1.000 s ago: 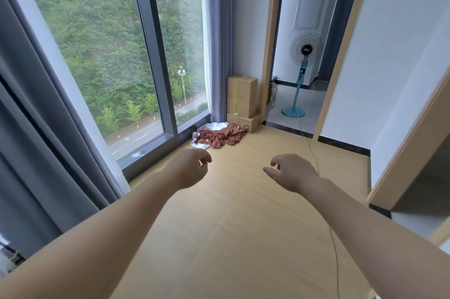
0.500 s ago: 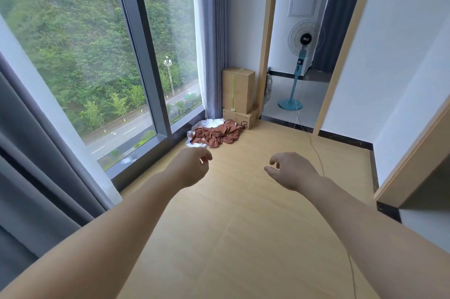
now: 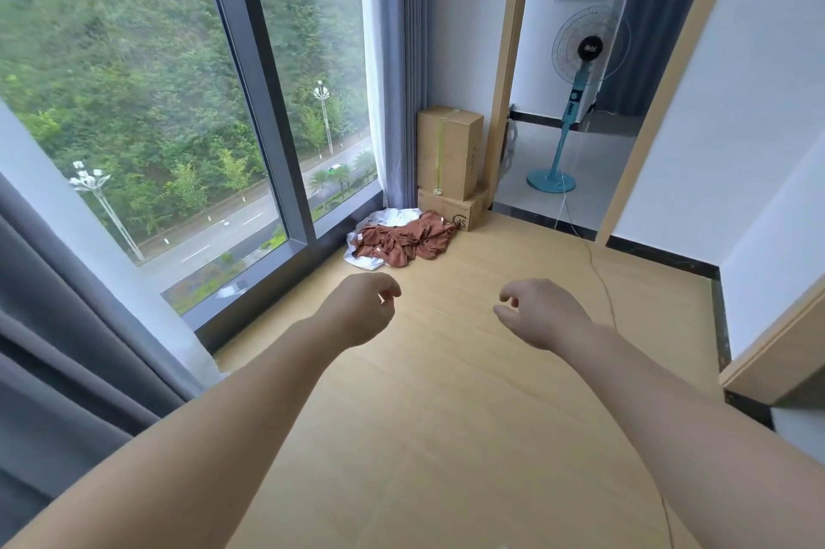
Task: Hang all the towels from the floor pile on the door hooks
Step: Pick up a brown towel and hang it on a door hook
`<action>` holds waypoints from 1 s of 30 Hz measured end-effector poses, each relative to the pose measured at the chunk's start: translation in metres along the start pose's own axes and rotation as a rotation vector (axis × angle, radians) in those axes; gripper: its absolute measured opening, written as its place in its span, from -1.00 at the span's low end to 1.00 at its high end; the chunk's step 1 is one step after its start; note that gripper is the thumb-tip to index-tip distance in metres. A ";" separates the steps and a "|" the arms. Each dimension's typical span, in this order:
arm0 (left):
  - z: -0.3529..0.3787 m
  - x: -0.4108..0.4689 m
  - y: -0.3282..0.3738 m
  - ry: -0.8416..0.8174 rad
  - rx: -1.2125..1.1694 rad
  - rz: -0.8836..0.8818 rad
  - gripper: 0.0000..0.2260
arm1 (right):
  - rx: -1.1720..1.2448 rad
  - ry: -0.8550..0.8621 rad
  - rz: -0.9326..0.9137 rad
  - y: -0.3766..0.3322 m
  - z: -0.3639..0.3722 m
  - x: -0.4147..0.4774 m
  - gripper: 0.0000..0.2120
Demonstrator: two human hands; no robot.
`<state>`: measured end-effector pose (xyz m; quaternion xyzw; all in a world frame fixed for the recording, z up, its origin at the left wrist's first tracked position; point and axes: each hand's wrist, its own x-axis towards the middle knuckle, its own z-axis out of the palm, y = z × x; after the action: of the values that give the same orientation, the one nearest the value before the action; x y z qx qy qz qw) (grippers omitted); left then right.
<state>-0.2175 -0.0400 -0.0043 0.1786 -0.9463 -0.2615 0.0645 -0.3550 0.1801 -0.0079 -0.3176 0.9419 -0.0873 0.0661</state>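
overall: we look down across a wooden floor (image 3: 446,414) toward a corner by the window (image 3: 134,101), both bare forearms stretched out ahead of us.
left hand: our left hand (image 3: 357,309) hangs in the air over the floor, back up, fingers loosely curled, thumb and forefinger close together, nothing between them.
right hand: our right hand (image 3: 542,311) is level with it and well apart from it, fingers loosely hooked downward, holding nothing.
towel pile: the towel pile (image 3: 404,238) lies crumpled on the floor in the far corner, beyond both hands and untouched; we see rust-brown cloth on top and white cloth (image 3: 364,259) showing at its left and back edges.
neighbours: the pile lies up against the lower of two stacked cardboard boxes (image 3: 448,151) and just beside the foot of a grey curtain (image 3: 395,57).
doorway: past the boxes, a blue standing fan (image 3: 576,101) stands on pale tiles; its thin cord (image 3: 600,276) trails onto the wood to the right of our right hand.
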 end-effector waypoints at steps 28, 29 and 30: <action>0.063 0.320 0.012 -0.029 -0.011 -0.123 -0.79 | 0.008 -0.130 -0.048 0.130 -0.026 0.322 -0.68; 0.061 0.336 0.005 -0.030 -0.006 -0.117 -0.79 | 0.004 -0.130 -0.045 0.127 -0.025 0.337 -0.67; 0.058 0.352 -0.003 -0.028 -0.002 -0.113 -0.79 | 0.000 -0.129 -0.044 0.124 -0.024 0.354 -0.67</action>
<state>-0.5559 -0.1456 -0.0456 0.2278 -0.9354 -0.2680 0.0365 -0.7111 0.0643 -0.0343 -0.3433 0.9284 -0.0681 0.1247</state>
